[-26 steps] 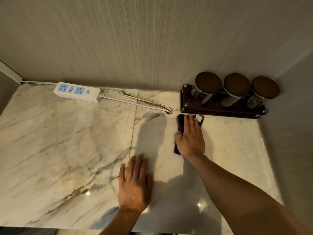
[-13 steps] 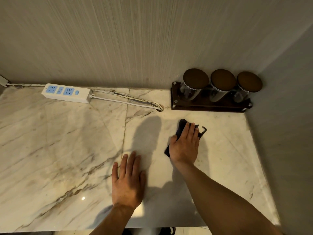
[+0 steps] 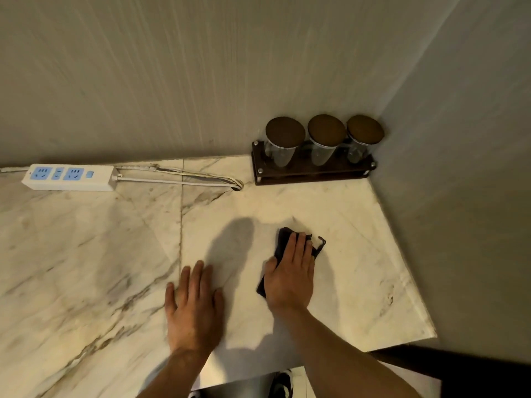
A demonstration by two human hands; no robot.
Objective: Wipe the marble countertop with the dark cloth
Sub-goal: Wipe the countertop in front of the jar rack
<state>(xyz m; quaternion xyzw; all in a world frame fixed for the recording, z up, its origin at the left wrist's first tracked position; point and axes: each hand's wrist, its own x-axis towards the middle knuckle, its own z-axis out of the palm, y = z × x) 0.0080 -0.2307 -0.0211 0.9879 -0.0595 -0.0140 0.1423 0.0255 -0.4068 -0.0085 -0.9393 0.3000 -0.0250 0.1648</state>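
While pressed flat, fingers spread, the right hand (image 3: pixel 290 275) covers the dark cloth (image 3: pixel 283 239).

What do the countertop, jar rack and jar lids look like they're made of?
Countertop: polished marble or a marble-look slab; grey-brown veining, glossy highlights, a visible seam.
Jar rack: probably dark stained wood or dark acrylic; flat panels joined by shiny metal-looking studs.
Jar lids: matte brown discs, perhaps wood or cork; bodies below look like clear glass or plastic.
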